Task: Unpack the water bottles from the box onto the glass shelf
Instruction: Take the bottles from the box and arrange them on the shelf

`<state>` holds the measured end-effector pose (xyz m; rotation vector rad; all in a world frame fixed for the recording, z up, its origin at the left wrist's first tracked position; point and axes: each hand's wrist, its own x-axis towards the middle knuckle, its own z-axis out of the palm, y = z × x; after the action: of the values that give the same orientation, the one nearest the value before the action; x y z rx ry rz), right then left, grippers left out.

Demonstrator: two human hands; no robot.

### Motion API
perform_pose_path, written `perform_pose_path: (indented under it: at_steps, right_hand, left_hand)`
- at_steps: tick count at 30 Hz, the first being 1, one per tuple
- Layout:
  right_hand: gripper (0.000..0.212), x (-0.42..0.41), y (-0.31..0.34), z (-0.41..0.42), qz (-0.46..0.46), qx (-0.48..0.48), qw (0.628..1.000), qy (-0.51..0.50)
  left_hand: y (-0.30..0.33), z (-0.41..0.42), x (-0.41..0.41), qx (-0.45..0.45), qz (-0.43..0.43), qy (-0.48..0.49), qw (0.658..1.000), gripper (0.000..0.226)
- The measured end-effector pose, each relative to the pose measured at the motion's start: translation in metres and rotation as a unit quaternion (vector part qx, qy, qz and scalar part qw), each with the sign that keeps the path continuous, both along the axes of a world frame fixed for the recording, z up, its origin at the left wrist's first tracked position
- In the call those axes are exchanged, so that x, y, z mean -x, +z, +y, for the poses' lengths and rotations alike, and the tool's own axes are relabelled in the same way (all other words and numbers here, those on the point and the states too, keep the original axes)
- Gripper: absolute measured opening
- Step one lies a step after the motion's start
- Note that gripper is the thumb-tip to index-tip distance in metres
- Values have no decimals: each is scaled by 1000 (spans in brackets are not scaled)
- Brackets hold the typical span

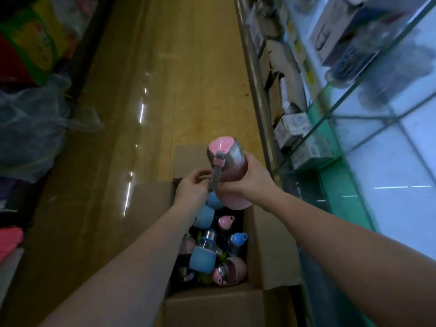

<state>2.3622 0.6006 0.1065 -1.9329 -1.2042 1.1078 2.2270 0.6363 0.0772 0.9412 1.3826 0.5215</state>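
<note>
Your right hand is wrapped around a pink bottle, lifted above the open box. Your left hand pinches its grey strap. Step: mid-transfer, bottle out, not shelved. Next, swing right to the glass shelf and stand it upright. More bottles remain in the box.
</note>
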Motion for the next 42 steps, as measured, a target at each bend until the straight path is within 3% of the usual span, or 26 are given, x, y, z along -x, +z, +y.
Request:
perform_pose_path:
  at_steps: [3, 13, 20, 23, 27, 33, 37, 42]
  right_hand:
    - [76, -1, 60, 6, 21, -19, 999, -17]
    - [76, 0, 269, 30, 28, -162, 986, -43]
    - [61, 6, 380, 18, 50, -228, 970, -64]
    - [57, 10, 421, 8, 41, -251, 964, -72]
    - [77, 17, 477, -11, 25, -289, 954, -79]
    - [23, 9, 550, -56, -12, -317, 946, -64]
    - [18, -2, 587, -83, -39, -335, 937, -88]
    - [28, -18, 623, -112, -51, -334, 930, -147]
  left_hand:
    - [68, 12, 1, -28, -34, -21, 999, 24]
    - [292, 40, 2, -222, -24, -72, 972, 28]
    - [411, 27, 12, -327, -20, -101, 939, 26]
    - [453, 18, 17, -359, -22, -115, 926, 23]
    - [505, 6, 20, -391, -46, -129, 910, 17]
    - [571, -18, 9, -425, -77, -153, 889, 19]
    - [602, -34, -8, -428, -99, -166, 883, 20]
    - [633, -51, -37, -439, -123, -196, 868, 26]
